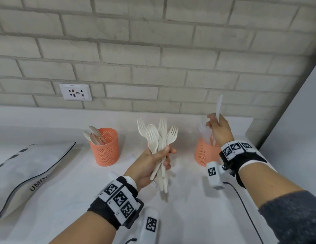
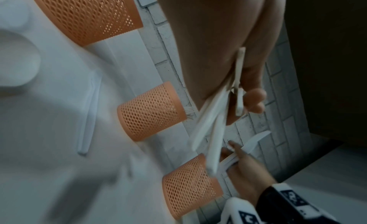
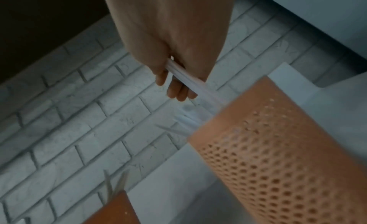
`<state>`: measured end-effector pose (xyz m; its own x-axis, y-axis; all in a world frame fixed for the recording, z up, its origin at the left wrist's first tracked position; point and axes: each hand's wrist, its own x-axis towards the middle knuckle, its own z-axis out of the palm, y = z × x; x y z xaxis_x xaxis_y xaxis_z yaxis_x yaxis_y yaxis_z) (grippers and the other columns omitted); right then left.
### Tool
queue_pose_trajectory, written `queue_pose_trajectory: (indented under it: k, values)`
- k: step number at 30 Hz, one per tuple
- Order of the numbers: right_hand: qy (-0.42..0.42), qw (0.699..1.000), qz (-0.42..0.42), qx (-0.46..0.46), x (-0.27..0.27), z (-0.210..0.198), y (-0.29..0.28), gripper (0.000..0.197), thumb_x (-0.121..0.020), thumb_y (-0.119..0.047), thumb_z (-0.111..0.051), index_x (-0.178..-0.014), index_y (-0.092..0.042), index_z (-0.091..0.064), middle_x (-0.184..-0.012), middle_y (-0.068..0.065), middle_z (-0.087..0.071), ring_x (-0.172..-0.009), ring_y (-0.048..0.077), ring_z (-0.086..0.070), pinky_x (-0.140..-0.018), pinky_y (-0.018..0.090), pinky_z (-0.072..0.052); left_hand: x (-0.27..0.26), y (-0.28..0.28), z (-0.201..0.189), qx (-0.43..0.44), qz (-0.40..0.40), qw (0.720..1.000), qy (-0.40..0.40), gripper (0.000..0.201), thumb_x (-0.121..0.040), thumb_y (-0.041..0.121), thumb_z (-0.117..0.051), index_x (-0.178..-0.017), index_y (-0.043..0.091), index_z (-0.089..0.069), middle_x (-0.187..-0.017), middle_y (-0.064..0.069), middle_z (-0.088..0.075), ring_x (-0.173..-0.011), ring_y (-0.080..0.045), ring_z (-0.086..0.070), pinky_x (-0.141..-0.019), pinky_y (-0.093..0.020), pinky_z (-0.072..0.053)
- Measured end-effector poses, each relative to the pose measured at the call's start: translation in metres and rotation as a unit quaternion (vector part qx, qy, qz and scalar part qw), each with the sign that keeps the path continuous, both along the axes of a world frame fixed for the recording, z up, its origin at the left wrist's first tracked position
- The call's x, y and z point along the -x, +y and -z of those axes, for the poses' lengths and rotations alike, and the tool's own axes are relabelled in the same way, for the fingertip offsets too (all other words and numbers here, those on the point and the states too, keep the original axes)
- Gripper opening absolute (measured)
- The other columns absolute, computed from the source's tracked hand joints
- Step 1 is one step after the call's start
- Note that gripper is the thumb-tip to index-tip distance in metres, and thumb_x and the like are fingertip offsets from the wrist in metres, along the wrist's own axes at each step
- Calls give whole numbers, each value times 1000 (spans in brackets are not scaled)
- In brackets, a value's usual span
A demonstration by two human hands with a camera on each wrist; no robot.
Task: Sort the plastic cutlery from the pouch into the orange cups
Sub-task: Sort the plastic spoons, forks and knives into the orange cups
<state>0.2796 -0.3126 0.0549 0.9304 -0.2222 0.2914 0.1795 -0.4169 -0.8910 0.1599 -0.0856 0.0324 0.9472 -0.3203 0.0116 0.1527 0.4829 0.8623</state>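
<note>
My left hand [image 1: 159,159] grips a bundle of cream forks and a spoon [image 1: 159,136], heads up, over the middle of the white counter. Their handles [image 2: 210,117] stick out below the palm in the left wrist view. My right hand [image 1: 215,125] pinches a white plastic knife [image 1: 219,106] upright above the right orange cup [image 1: 204,155], which holds several white knives. The same knife [image 3: 184,78] shows in the right wrist view, just over that cup [image 3: 278,149]. The left orange cup [image 1: 105,148] holds spoons. A middle cup [image 2: 149,111] is hidden behind the bundle in the head view.
The white pouch [image 1: 30,169] lies flat at the left of the counter [image 1: 189,199]. A brick wall with a socket [image 1: 75,92] runs along the back. A grey panel [image 1: 294,120] closes the right side. A cable trails from my right wrist.
</note>
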Motion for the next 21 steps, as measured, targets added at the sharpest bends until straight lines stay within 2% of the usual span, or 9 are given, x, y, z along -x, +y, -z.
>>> queue_pose_trajectory:
  k: [4,7,9,10,12,14,17,19,21]
  values:
    - [62,998,-12,8,-1,9,2,25,-95,-15,-45,-118,-8,-53,-104,11,-57,-90,18,-53,-76,21,-39,-1,1,-1,19,0,1000,17,20,-89,23,-49,-104,11,-54,-74,-1,-65,-46,-8,-44,-52,-22,-44]
    - [-37,998,27,50,9,2,10,38,-88,-13,-60,-124,-9,-50,-108,11,-48,-94,16,-51,-71,2,-38,-2,1,1,25,-13,999,29,18,-95,22,-43,-101,11,-56,-74,-2,-65,-46,-10,-43,-51,-22,-44]
    - [-171,978,64,105,17,-8,18,40,-84,-13,-64,-122,-8,-53,-109,12,-49,-102,19,-51,-85,14,-36,-2,2,1,25,-19,999,22,17,-93,22,-45,-101,12,-57,-76,-1,-67,-47,-9,-45,-53,-23,-45]
    - [-219,967,60,111,25,-12,26,36,-83,-14,-64,-117,-8,-56,-106,9,-50,-99,18,-51,-86,19,-37,-2,2,1,27,-24,999,19,19,-90,23,-48,-103,13,-57,-77,0,-68,-48,-9,-47,-54,-23,-46]
    - [-239,966,5,96,44,-17,45,17,-83,-20,-63,-97,-11,-63,-95,2,-52,-85,13,-54,-76,16,-39,-3,3,1,39,-35,998,19,33,-84,26,-52,-114,13,-56,-81,1,-70,-50,-9,-51,-58,-25,-48]
    - [-117,983,-104,92,69,-21,69,15,-87,-26,-63,-79,-13,-65,-77,-2,-57,-70,6,-54,-64,12,-38,-4,4,0,50,-44,998,22,44,-82,27,-54,-123,10,-53,-84,0,-71,-53,-10,-54,-60,-25,-49]
    - [146,954,-261,-11,91,-16,99,36,-91,-34,-56,-93,1,-65,-75,10,-63,-65,16,-60,-57,18,-48,-3,4,-1,14,-52,998,13,34,-86,28,-54,-109,4,-61,-73,-3,-69,-56,-11,-59,-68,-29,-52]
    - [192,935,-276,-111,95,-13,110,37,-92,-30,-55,-104,4,-61,-85,22,-64,-70,26,-62,-63,31,-51,1,5,-2,-8,-54,998,13,30,-90,25,-52,-107,2,-61,-66,-6,-66,-57,-15,-62,-69,-31,-54]
    - [193,928,-267,-175,97,-12,118,29,-91,-23,-57,-106,1,-62,-93,21,-66,-76,28,-63,-64,33,-50,4,7,-1,-19,-58,998,17,29,-91,22,-50,-110,3,-61,-68,-10,-67,-62,-20,-64,-61,-28,-56]
